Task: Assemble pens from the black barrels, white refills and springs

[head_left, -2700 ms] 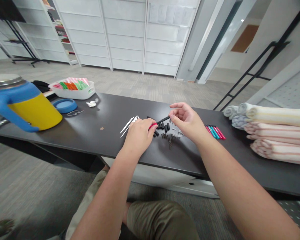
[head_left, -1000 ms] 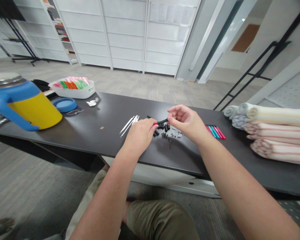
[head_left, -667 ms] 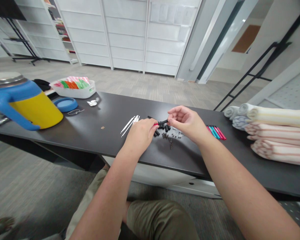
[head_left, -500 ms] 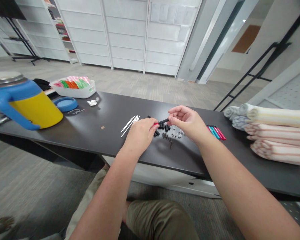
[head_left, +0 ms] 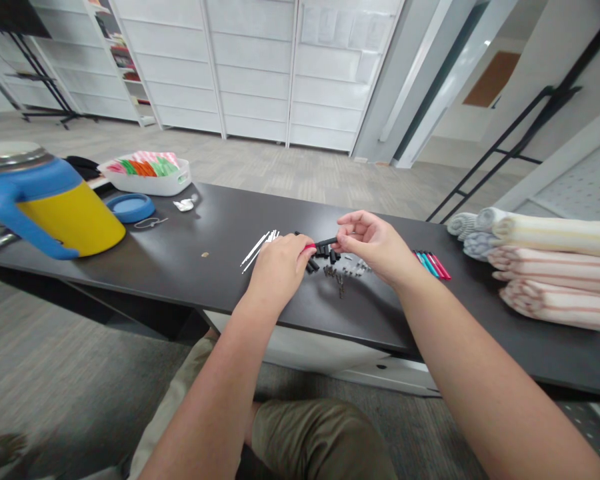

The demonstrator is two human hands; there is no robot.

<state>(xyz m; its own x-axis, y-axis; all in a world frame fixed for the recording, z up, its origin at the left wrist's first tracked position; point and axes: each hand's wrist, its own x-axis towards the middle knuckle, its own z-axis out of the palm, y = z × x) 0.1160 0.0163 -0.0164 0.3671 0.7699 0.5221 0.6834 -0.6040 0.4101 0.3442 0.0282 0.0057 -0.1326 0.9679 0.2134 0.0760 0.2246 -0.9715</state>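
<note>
My left hand [head_left: 283, 265] is closed on the red end of a pen [head_left: 325, 243], with most of that red part hidden under the fingers. At the pen's black end, my right hand [head_left: 367, 237] pinches with thumb and forefinger. Below the hands lie black pen parts [head_left: 311, 265], small metal springs [head_left: 340, 285] and clear little pieces [head_left: 357, 268]. Thin white refills [head_left: 254, 252] lie just left of my left hand. Several red and teal pens [head_left: 434, 264] rest in a row to the right of my right hand.
A large blue and yellow jug [head_left: 70, 210] stands at the left beside a blue lid [head_left: 131, 208]. Behind it is a white basket [head_left: 177, 180] of colourful packets. Crumpled white paper [head_left: 184, 205] lies nearby. Rolled towels [head_left: 555, 267] are stacked at the right of the dark table [head_left: 190, 267].
Both hands stay almost in place, still holding the pen between them. The loose parts on the table look the same.
</note>
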